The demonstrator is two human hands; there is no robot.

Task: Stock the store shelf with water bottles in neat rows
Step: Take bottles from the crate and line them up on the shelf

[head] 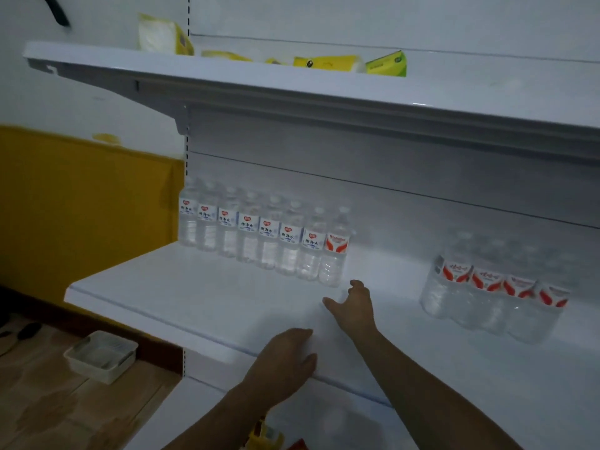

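Observation:
A row of several clear water bottles [259, 235] stands along the back of the white middle shelf [181, 293], running from its left end toward the middle. The last bottle [336, 251] carries an orange-and-white label. My right hand [352, 303] hovers just in front of and right of that bottle, fingers spread and empty. My left hand [285, 358] rests palm down on the shelf's front edge. A shrink-wrapped pack of orange-labelled water bottles [493, 293] sits on the same shelf to the right.
The upper shelf [227, 79] holds yellow and green packets [328, 63]. A white plastic basket [102, 355] sits on the wooden floor at lower left. Red and yellow packets [266, 435] peek out on the shelf below.

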